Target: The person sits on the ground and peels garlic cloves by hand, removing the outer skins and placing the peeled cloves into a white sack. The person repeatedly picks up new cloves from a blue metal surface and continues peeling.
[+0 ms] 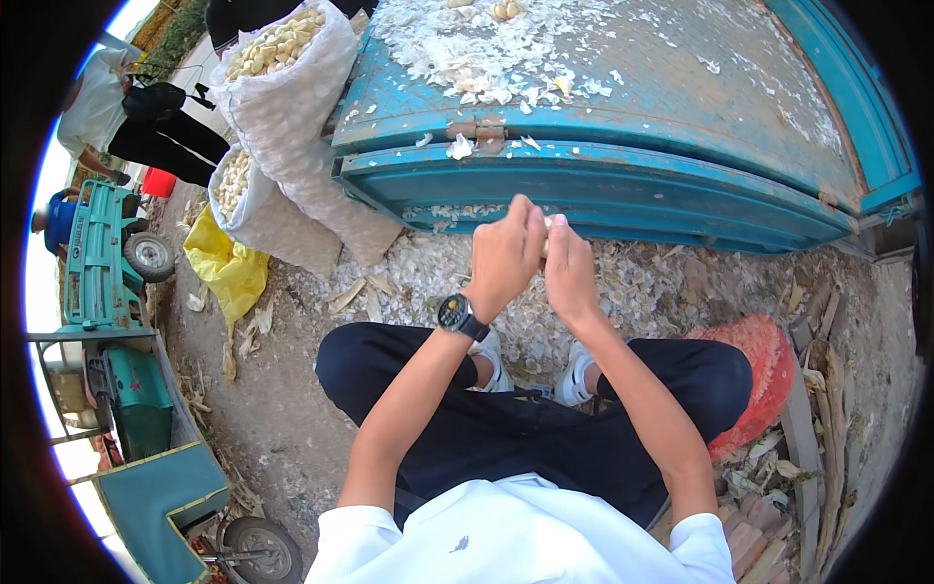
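My left hand, with a black watch on its wrist, meets my right hand above my knees. Between the thumbs and fingertips of both hands shows a small pale piece of garlic, mostly covered by the fingers. Just beyond is the lowered side panel of a blue metal truck bed. On the bed lie a heap of papery garlic skins and a garlic bulb at the top edge. More skins cover the ground under my hands.
A tall white sack of garlic cloves and a shorter one stand at the left, beside a yellow bag. A red mesh sack lies by my right knee, near wooden boards. Farther left are three-wheeled vehicles and people.
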### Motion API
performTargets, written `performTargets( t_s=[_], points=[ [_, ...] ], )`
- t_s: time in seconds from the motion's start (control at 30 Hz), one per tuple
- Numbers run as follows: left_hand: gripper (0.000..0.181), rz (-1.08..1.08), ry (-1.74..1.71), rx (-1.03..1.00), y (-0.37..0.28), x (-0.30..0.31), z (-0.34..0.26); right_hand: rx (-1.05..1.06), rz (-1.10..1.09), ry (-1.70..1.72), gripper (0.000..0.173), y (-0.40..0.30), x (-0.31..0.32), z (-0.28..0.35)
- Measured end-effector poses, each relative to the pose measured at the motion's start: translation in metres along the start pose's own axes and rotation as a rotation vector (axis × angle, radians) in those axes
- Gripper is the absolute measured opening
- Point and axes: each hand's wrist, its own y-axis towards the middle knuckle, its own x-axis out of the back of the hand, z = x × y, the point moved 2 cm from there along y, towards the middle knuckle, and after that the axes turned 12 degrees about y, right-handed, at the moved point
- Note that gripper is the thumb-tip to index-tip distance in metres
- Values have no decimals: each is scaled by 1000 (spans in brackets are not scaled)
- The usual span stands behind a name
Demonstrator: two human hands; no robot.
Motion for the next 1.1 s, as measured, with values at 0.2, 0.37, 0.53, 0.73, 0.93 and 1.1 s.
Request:
performTargets(
  t_s=[0.2,0.37,0.53,0.73,0.93,1.1],
  points=[
    [30,-72,-178,294,2,-18,10,64,-59,52,47,6,-8,-15],
    [34,-24,-725,605,8,-33,44,122,25,-80,41,9,-12,0],
    [28,214,-1499,904,35,-27,26,217,37,-281,35,19,2,31],
    [28,312,-2003,915,93,-9,45,-23,37,152,41,27,28,76],
    [22,105,-1654,848,246,54,140,-265,-49,348,44,32,68,49],
    [11,-110,-1536,715,410,150,275,-315,-81,318,45,56,69,30]
  ],
)
